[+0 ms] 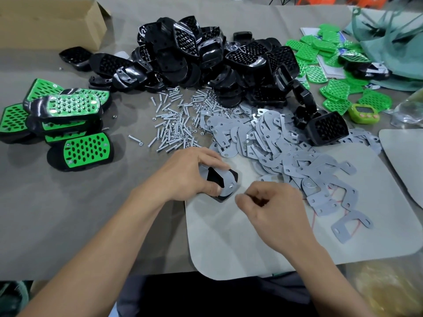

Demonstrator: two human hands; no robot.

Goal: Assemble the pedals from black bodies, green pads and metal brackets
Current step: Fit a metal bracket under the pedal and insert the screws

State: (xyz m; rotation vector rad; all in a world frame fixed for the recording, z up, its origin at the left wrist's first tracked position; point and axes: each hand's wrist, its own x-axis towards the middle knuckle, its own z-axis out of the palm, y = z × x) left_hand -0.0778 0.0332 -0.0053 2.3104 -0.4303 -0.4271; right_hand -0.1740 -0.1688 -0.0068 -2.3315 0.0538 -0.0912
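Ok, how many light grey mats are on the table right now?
2. The near mat lies under the right hand; the second mat sits at the right edge, partly out of frame.

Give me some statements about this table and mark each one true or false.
The left hand holds a black body with a metal bracket on it. True.
The finished pedals are stacked on the person's right. False: they lie on the left.
The screws lie between the finished pedals and the loose brackets. True.
The loose green pads lie inside a box. False: they lie on the table, far right; the cardboard box stands far left.
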